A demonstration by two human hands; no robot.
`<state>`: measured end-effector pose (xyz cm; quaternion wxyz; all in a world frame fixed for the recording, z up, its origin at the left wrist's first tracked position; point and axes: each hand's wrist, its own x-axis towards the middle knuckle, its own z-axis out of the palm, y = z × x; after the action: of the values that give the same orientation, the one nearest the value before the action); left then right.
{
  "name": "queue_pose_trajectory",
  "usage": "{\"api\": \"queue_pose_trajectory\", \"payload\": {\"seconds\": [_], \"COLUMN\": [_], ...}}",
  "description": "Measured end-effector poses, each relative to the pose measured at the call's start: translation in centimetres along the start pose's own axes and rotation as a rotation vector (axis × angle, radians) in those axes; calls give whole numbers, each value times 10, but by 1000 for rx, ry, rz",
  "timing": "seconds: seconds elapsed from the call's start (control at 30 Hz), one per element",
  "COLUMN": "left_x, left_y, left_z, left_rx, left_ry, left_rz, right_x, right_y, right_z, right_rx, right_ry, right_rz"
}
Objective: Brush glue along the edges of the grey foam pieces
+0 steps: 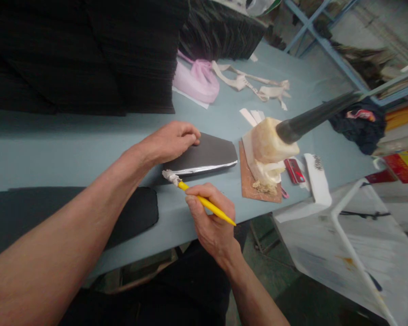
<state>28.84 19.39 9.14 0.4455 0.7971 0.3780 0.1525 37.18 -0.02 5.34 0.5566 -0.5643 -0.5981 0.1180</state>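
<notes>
My right hand (212, 222) grips a yellow-handled glue brush (213, 208) like a pen. White, paste-like stuff coats its bristle end, which touches the near left corner of a stack of dark grey sheets (212, 151). Along the near edge of that stack runs a shiny white wet strip. On top of the stack, toward its left end, rests my left hand (172, 144) with its fingers curled and pressing down; its fingertips are partly hidden. Under my left forearm lies a long dark panel (136, 213) on the blue-grey table (177, 222).
Tall piles of black sheets (149, 54) stand at the back left. Right of the work sits a glue-crusted container (268, 140) with a dark tube, on a brown board (250, 181). Pink cloth (204, 81), pale strips (245, 83) and a red box (293, 171) lie around.
</notes>
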Motion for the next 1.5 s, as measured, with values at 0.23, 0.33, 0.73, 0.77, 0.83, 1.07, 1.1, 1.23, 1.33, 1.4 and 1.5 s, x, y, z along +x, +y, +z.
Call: {"api": "queue_pose_trajectory", "payload": {"seconds": [0.23,0.33,0.73,0.77,0.83,1.07,1.1,1.23,1.33,1.4,1.5], "left_x": [2,4,5,5,3,1,2,3,2,1,0], "left_y": [-5,-9,-7,-6,-3,-2,-2,-5,-5,-4,0], "left_z": [1,1,-1,-2,-1,-1,-1,-1,-1,-1,-2], "left_rx": [-25,-56,-48,-46,-63,-77,-81,-106,-111,-104,-103], "left_ry": [9,9,37,33,19,13,13,5,7,11,8], "left_rz": [18,4,-85,-87,-86,-81,-80,-69,-65,-77,-104], "right_x": [-4,-6,-6,-6,-6,-10,-11,-12,-11,-10,-10], "right_y": [-7,-9,6,6,7,10,9,2,0,2,7], "right_z": [18,15,-16,-16,-18,-25,-22,-6,7,12,13], "right_rx": [100,84,49,59,68,41,53,102,128,115,69], "right_ry": [-3,-6,158,153,144,228,216,176,176,182,167], "right_rz": [-8,4,-23,-34,-47,43,35,-8,-29,-38,-25]}}
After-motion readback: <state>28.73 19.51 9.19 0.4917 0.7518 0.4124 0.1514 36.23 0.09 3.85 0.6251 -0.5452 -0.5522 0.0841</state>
